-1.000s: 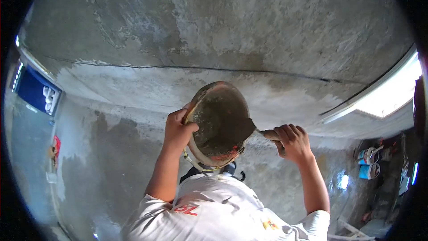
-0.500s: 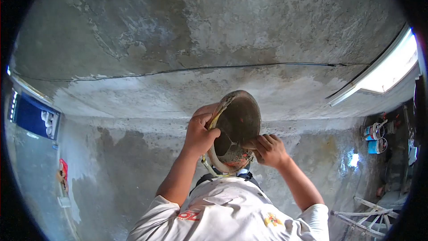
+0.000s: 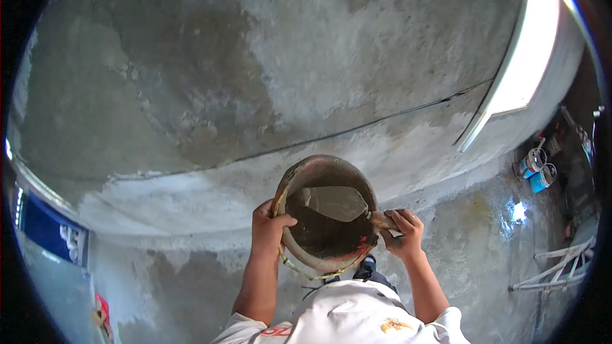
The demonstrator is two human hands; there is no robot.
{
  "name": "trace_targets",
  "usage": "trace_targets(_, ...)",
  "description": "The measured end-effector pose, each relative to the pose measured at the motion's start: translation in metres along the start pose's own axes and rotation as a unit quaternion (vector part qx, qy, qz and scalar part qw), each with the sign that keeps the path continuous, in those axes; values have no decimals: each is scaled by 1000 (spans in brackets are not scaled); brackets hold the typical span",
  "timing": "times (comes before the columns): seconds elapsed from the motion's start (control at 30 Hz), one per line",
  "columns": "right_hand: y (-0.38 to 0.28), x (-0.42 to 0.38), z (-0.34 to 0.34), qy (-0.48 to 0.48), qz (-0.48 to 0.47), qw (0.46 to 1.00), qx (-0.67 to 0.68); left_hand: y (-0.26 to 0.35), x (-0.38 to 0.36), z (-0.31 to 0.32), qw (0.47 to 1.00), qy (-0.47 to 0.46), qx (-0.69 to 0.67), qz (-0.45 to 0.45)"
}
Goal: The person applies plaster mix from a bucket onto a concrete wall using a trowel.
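Observation:
My left hand (image 3: 266, 229) grips the left rim of a mortar-stained bucket (image 3: 317, 264), thumb over the edge and fingers round the outside. The bucket is tilted so its mouth faces me, and dark grey mortar (image 3: 319, 228) lies inside. A cord-like handle (image 3: 296, 270) hangs at its lower left side. In my right hand (image 3: 405, 232) is the wooden handle of a pointing trowel (image 3: 339, 203), fingers closed round it. Its flat grey blade reaches across the bucket's mouth, pointing left.
A grey plastered wall (image 3: 191, 83), partly damp, fills the upper view, with a thin cable (image 3: 357, 130) along it. A bright window (image 3: 526, 57) is at right. Paint buckets (image 3: 542, 178) and a white metal frame (image 3: 561, 267) stand on the right floor; a blue panel (image 3: 44, 226) is at left.
The bucket has turned its mouth more toward me and sits lower in view. The trowel blade, edge-on inside before, now shows flat across the mouth. The view has rotated and shifted.

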State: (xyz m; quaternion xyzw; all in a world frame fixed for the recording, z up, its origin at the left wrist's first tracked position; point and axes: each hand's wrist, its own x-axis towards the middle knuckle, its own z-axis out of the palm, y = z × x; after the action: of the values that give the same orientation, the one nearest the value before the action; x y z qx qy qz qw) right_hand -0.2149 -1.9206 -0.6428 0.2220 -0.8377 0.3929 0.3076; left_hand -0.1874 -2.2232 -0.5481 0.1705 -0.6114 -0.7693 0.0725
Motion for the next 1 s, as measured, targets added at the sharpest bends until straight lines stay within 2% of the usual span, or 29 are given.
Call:
trace_targets(0.07,6,5,-15,37,-5,999,-10,-4,7,-1,999,-29,-16,20)
trace_targets(0.13,2,21,-37,69,-5,997,-18,6,9,11,1000,-1,-15,16)
trace_targets(0.27,17,55,-73,99,12,995,8,13,23,31,999,-21,-35,35)
trace_targets(0.33,20,87,-98,64,21,998,0,20,26,43,998,-26,-44,38)
trace_targets(0.4,35,124,-119,76,24,997,5,27,28,59,1000,4,-21,23)
trace_targets(0.43,47,147,-113,148,18,977,152,16,37,59,997,-14,-59,41)
trace_targets(0.47,58,171,-109,213,11,932,295,14,39,65,997,-17,-61,45)
trace_targets(0.53,71,228,-145,179,36,973,140,10,40,78,998,5,-34,54)
trace_targets(0.6,56,293,-179,131,66,971,188,0,44,89,998,13,-34,57)
trace_targets(0.73,69,421,-210,81,38,933,348,-12,41,124,995,51,-43,75)
trace_targets(0.77,66,448,-214,78,32,933,350,-8,36,135,994,55,-48,80)
trace_targets(0.8,62,470,-215,63,31,900,429,-4,29,146,993,74,-58,69)
trace_targets(0.83,59,488,-214,47,30,861,505,-2,27,155,992,93,-69,59)
trace_targets(0.87,58,504,-212,43,23,861,506,-2,30,161,991,95,-74,64)
trace_targets(0.93,63,523,-201,25,50,817,574,-9,30,164,989,133,-50,40)
trace_targets(1.0,74,523,-191,9,66,808,586,-10,30,170,987,154,-26,27)
